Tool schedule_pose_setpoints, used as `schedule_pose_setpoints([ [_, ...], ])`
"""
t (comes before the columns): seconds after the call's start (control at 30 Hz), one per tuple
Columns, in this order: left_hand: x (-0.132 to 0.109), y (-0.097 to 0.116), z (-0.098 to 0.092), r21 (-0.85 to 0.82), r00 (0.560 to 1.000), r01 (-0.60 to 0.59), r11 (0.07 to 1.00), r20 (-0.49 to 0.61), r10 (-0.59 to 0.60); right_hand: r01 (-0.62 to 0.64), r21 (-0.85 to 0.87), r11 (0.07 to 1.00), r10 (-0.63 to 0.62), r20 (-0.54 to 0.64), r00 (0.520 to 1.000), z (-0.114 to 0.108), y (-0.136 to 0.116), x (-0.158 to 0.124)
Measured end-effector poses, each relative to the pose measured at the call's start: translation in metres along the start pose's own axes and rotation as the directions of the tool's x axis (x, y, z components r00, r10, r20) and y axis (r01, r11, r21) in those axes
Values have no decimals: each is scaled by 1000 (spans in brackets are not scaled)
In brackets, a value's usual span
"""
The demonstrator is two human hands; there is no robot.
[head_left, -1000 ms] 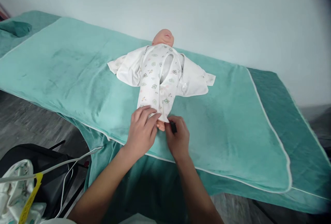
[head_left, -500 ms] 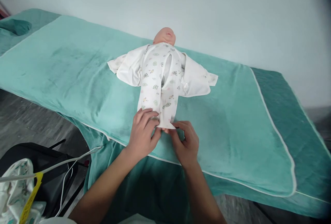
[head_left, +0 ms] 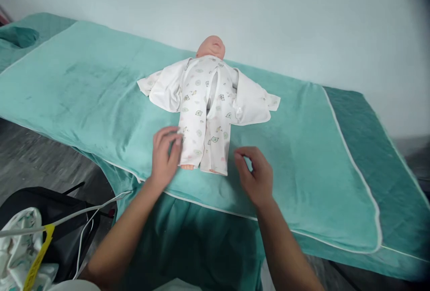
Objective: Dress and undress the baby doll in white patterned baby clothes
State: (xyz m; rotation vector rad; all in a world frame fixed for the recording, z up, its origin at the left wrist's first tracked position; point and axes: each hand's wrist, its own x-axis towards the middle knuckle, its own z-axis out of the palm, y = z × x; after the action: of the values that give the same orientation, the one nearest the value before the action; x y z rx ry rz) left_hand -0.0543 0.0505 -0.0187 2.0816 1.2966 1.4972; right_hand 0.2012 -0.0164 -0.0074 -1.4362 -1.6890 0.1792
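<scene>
A baby doll [head_left: 211, 47] lies on its back on a green padded table, its head toward the wall. It wears white printed baby trousers [head_left: 193, 125] and a white baby top [head_left: 253, 98] with its sleeves spread to both sides. Toes show at one trouser cuff. Beside the trouser leg on the left is my left hand [head_left: 165, 154], loosely bent with fingers a little apart and nothing held; whether its fingertips touch the cloth I cannot tell. Clear of the other leg, my right hand [head_left: 257, 174] has thumb and forefinger closed together with nothing visible between them.
The green cover [head_left: 295, 183] has a white piped edge. At lower left, a black chair [head_left: 67, 214] carries folded printed cloth [head_left: 20, 241], with a pale cable [head_left: 77, 214] and yellow tag [head_left: 38, 257] above it. The wall [head_left: 285, 22] borders the table's far side.
Both hands have come off the trouser cuffs and moved apart, left hand leftward and right hand rightward. The cuffs now hang loose, the legs lying side by side.
</scene>
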Motion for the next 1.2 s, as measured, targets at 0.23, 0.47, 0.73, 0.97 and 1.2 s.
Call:
schedule_pose_setpoints([
  [0.23,67,-54,25,369,947,-85,926,318,-40,133,-334,933,-85,155,984,46,51,76],
  [0.47,111,-71,56,198,880,-245,949,456,132,115,-202,973,-66,232,970,73,67,111],
  [0.73,113,-74,59,48,863,-165,985,490,121,22,-56,998,-9,230,973,59,60,103],
  [0.97,110,-68,55,205,870,-219,954,484,95,61,-39,997,-49,249,967,57,61,90],
  [1.2,95,-62,34,258,873,-251,933,478,102,26,-64,998,-11,223,975,46,50,78],
])
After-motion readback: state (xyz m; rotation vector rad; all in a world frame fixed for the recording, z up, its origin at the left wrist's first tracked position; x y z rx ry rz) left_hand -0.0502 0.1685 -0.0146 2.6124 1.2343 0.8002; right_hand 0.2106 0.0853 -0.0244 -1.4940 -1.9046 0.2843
